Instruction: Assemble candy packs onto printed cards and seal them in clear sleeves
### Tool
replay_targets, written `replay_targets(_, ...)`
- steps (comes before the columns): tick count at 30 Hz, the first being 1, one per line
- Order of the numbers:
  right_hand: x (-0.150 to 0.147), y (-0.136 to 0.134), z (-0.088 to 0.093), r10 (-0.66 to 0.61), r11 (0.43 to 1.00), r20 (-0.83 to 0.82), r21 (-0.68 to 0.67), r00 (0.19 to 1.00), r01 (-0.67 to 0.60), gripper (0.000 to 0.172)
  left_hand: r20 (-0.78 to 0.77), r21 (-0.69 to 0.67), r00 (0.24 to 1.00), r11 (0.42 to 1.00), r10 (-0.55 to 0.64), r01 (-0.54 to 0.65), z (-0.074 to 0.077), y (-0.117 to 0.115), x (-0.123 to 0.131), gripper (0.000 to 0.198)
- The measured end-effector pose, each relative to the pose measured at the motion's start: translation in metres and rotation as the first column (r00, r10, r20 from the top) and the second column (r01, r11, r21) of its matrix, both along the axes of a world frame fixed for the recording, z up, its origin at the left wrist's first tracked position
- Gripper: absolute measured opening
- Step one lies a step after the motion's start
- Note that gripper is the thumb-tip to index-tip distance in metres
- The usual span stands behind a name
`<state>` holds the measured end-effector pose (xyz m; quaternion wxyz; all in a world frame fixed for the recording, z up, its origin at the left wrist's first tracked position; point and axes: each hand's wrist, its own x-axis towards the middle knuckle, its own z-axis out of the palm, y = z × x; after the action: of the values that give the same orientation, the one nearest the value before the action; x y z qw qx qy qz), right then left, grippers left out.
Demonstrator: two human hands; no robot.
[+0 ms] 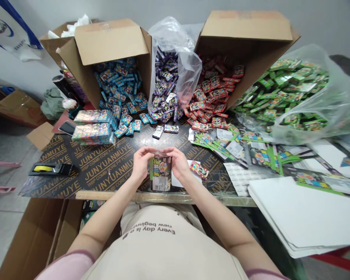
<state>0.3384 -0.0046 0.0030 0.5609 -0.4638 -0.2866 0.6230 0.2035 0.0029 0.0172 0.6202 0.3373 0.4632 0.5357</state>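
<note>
A small black printed carton [161, 179] is upright between my hands, near the table's front edge. My left hand [142, 162] grips its upper left edge, with thumb and fingers pinched together at the top. From the other side my right hand [177, 161] pinches the upper right edge, and the fingertips of both hands nearly meet over the carton's top end. What the top flap looks like is hidden by the fingers. To the right of my right hand lies a red candy packet [198, 170] on a white sheet [182, 181]. Two dark packets [171, 128] lie beyond my hands.
Cardboard boxes hold blue packets [119, 79] and red packets [211, 89]; plastic bags hold purple packets [165, 77] and green packets [291, 85]. Wrapped stacks [91, 133] and a tape dispenser [51, 169] lie left. Flat cartons [262, 155] and white boards [306, 214] lie right.
</note>
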Motion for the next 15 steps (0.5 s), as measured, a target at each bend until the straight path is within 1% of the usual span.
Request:
replay_targets(2,0.009,-0.006,0.004,-0.011,0.997,0.094,0.08,0.996,0.003,0.014,-0.21,0.144,0.977,0.986,-0.047,0.079,0.009,-0.008,-0.011,0.012)
replay_targets(4,0.015,-0.015,0.006,-0.052,0.979,0.256,0.203,0.965,-0.001,0.013,-0.391,0.257,0.918,0.95,-0.068,0.179,0.018,-0.016,-0.021,0.011)
replay_targets(6,0.019,-0.023,0.006,-0.058,0.953,0.373,0.297,0.926,-0.059,0.014,-0.502,0.335,0.862,0.904,-0.069,0.267,0.023,-0.021,-0.028,0.009)
replay_targets(7,0.02,-0.026,0.007,-0.052,0.944,0.406,0.319,0.912,-0.088,0.014,-0.532,0.353,0.844,0.888,-0.07,0.296,0.025,-0.021,-0.031,0.009)
replay_targets(8,0.021,-0.028,0.008,-0.045,0.94,0.429,0.324,0.902,-0.107,0.014,-0.546,0.349,0.834,0.885,-0.076,0.309,0.026,-0.019,-0.033,0.01)
replay_targets(9,0.021,-0.029,0.01,-0.036,0.943,0.449,0.312,0.893,-0.119,0.015,-0.547,0.323,0.832,0.894,-0.091,0.311,0.027,-0.017,-0.035,0.013)
replay_targets(12,0.019,-0.027,0.019,0.013,0.962,0.476,0.234,0.879,-0.141,0.017,-0.505,0.182,0.841,0.928,-0.194,0.324,0.027,-0.006,-0.038,0.021)
replay_targets(14,0.017,-0.024,0.025,0.072,0.961,0.458,0.206,0.886,-0.184,0.018,-0.499,0.148,0.83,0.92,-0.248,0.364,0.03,-0.001,-0.039,0.02)
replay_targets(15,0.017,-0.022,0.028,0.096,0.957,0.449,0.204,0.888,-0.206,0.019,-0.513,0.167,0.821,0.909,-0.249,0.381,0.031,-0.001,-0.038,0.017)
